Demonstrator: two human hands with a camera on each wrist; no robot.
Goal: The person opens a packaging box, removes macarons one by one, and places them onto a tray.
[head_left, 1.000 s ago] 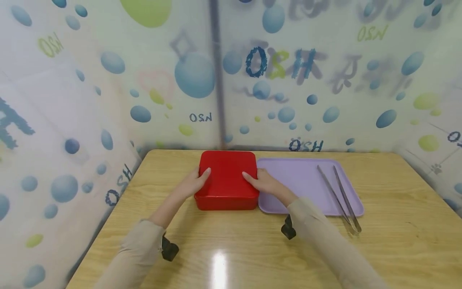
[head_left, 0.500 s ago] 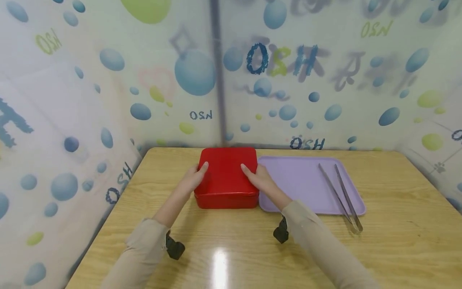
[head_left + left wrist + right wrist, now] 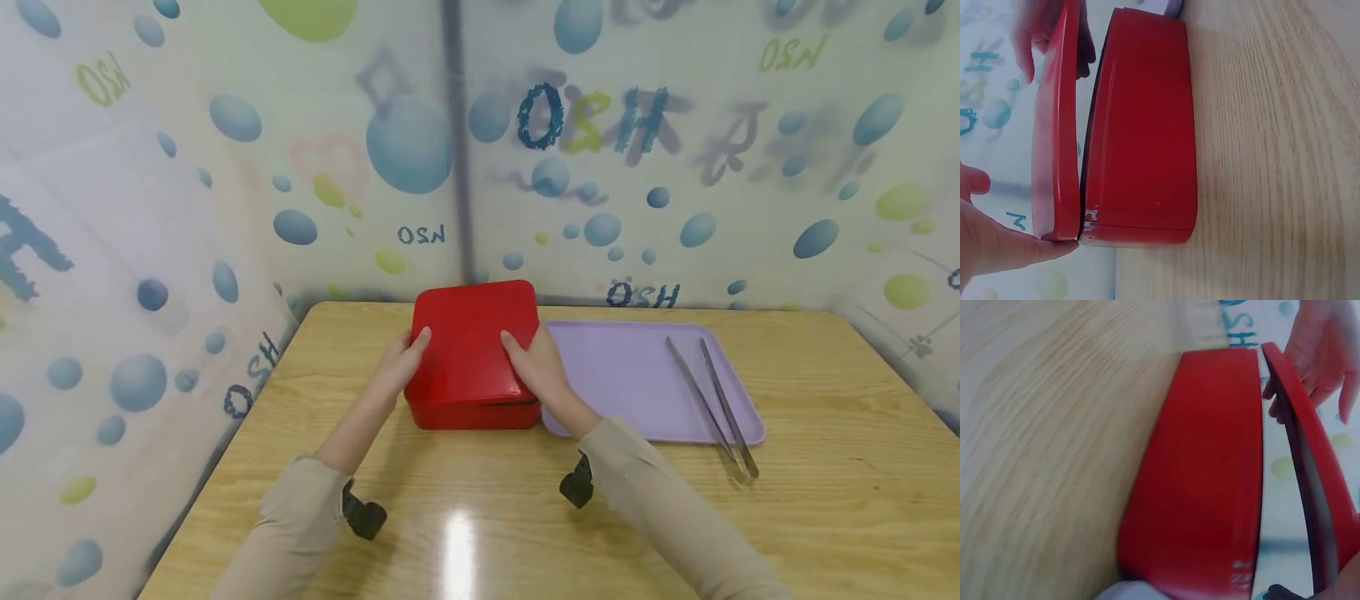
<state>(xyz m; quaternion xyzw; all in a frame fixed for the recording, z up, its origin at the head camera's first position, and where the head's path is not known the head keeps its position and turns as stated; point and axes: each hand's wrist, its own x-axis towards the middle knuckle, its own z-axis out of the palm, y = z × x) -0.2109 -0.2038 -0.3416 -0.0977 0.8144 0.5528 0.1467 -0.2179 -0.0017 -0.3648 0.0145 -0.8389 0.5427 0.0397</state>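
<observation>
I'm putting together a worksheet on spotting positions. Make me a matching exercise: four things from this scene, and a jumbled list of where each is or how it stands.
Things
1. red lid
2. metal tongs
3. red box
4. lilac tray

Places and states
A. stands on the table, beneath a tilted cover
B. lies flat, to the right of something red
C. held by the left hand and the right hand, raised higher on its right side
D. arms spread, joined end past a near edge

Right pairs: 1-C, 2-D, 3-A, 4-B
</observation>
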